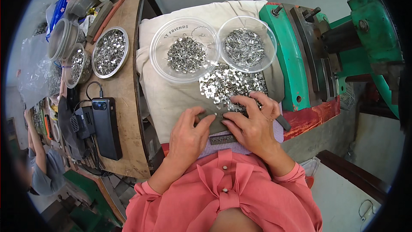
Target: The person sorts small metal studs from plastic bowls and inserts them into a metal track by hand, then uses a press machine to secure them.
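Note:
My left hand [188,132] is over the beige cloth [161,99], its fingers curled and a small shiny metal piece [216,114] at the thumb tip. Facing it, my right hand [253,126] has its thumb and index finger close together at a tiny dark piece, too small to make out well. Its other fingers rest by a loose heap of small flat silvery metal pieces [234,87]. Below the hands, a narrow dark metal block with slots [222,139] lies on a purple checked cloth [212,149]. Beside my right hand sticks out a dark flat bar [283,123].
Behind the heap stand two clear round tubs, the left [155,60] with short metal bits, the right [271,45] with metal pins. A green machine [296,81] stands right. On the wooden table [128,116] are a metal-filled bowl [125,58] and black power bank [107,131]. Another person [47,167] is far left.

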Demonstrator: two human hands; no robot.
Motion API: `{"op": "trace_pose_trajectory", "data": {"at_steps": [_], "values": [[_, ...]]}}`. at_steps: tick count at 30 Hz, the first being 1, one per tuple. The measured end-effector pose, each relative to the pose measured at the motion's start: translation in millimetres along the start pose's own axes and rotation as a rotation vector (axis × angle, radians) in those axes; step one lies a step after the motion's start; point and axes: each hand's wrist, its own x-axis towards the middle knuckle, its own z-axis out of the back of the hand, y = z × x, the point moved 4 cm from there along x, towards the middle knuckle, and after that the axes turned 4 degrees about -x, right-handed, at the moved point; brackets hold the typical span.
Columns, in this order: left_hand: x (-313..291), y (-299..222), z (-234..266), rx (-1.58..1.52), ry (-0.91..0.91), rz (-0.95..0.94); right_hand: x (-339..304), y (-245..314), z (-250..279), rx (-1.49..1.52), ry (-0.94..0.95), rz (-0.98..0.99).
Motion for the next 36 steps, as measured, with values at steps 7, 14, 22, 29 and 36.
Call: {"op": "trace_pose_trajectory", "data": {"at_steps": [7,14,22,29,36], "values": [[-5,7,3,-0.116,-0.134,0.064,6,-1,5,0.036,-0.002,0.111],[2,-1,0,-0.032,-0.017,0.016,2,-16,13,0.048,0.028,0.005],[-2,6,0,-0.106,-0.059,0.056,4,-13,8,0.075,0.013,-0.007],[-3,7,1,-0.134,-0.145,0.059,3,-12,5,0.107,0.041,0.015],[2,0,-4,-0.018,-0.018,-0.007,2,-14,4,0.109,0.023,-0.014]]}}
